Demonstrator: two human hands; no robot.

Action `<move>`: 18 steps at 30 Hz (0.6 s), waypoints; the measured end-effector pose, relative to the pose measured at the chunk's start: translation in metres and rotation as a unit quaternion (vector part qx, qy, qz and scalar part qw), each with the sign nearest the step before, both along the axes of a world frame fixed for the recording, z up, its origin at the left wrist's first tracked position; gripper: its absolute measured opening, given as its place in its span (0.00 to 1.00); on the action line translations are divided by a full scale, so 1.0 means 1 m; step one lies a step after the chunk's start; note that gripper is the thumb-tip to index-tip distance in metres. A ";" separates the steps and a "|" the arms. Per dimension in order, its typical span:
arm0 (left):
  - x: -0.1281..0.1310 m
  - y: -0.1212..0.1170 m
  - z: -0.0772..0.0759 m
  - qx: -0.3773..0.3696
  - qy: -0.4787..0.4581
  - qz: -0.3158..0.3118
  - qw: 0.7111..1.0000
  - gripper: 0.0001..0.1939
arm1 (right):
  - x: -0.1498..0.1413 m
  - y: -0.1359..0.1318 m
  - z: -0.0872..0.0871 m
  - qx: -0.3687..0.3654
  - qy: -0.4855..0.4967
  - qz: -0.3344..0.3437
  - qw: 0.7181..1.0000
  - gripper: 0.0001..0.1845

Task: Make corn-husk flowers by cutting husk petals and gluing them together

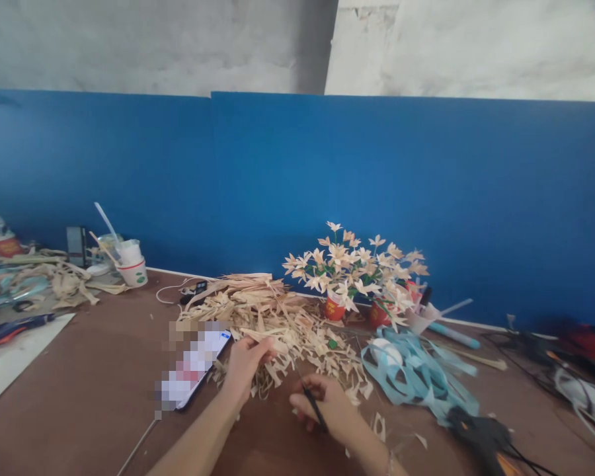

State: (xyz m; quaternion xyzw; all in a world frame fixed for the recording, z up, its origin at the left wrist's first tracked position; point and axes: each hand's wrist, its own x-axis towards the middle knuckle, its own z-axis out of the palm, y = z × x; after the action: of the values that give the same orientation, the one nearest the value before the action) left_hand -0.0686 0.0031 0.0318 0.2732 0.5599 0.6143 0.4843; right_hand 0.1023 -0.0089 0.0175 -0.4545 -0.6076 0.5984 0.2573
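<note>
My left hand (248, 365) is pinched at the front of a heap of pale dried husk strips (258, 301), and a small husk piece (279, 346) shows at its fingertips. To its right, my right hand (330, 404) is closed around a slim black-handled tool (315, 408). That tool's thin tip points up toward the left hand; its exact kind is unclear. Small husk scraps (344, 360) lie in front of the heap. Behind them stand bunches of husk flowers (357, 264) with green stems in red paper cups (334, 308).
Left of my hands lies a phone (198, 367) with a cable. Light blue ribbon (416, 373) is piled at right, near a black glue gun (480, 430) and cords. White cups (133, 271) stand back left, and a blue partition (258, 185) rises behind the brown table (104, 370).
</note>
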 end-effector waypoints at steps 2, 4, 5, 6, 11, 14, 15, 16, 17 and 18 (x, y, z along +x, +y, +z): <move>0.000 0.000 -0.002 -0.007 -0.005 -0.004 1.000 0.11 | 0.000 0.001 0.000 -0.004 -0.003 0.004 1.000 0.19; 0.001 0.000 -0.004 -0.010 -0.004 -0.011 1.000 0.11 | 0.000 0.002 0.000 -0.006 -0.002 0.002 1.000 0.19; 0.001 0.000 -0.004 -0.011 -0.005 -0.015 1.000 0.11 | 0.000 0.002 0.000 -0.007 -0.004 -0.001 1.000 0.19; 0.001 0.000 -0.005 -0.012 -0.006 -0.020 1.000 0.11 | 0.000 0.002 -0.001 -0.006 -0.007 -0.003 1.000 0.19; 0.003 -0.001 -0.005 -0.019 -0.037 -0.028 0.999 0.13 | 0.001 0.003 -0.002 -0.004 -0.020 -0.003 1.000 0.20; 0.003 -0.001 -0.004 -0.018 -0.046 -0.033 0.998 0.14 | 0.002 0.003 0.000 -0.009 -0.026 -0.005 1.000 0.20; 0.002 -0.001 -0.005 -0.018 -0.047 -0.037 0.998 0.14 | 0.002 0.003 0.002 -0.009 -0.030 -0.006 0.999 0.19; 0.002 -0.001 -0.005 -0.019 -0.048 -0.041 0.998 0.15 | 0.003 0.003 0.004 -0.009 -0.036 -0.004 0.999 0.19; 0.001 -0.001 -0.005 -0.020 -0.048 -0.046 0.998 0.15 | 0.003 0.003 0.006 -0.007 -0.042 -0.003 0.999 0.18; 0.001 0.000 -0.006 -0.021 -0.048 -0.051 0.997 0.16 | 0.004 0.003 0.008 -0.005 -0.049 -0.001 0.999 0.18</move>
State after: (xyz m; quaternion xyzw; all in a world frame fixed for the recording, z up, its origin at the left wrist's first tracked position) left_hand -0.0679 0.0027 0.0261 0.2615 0.5339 0.5896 0.5467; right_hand 0.1058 -0.0062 0.0258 -0.4850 -0.6162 0.5779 0.2258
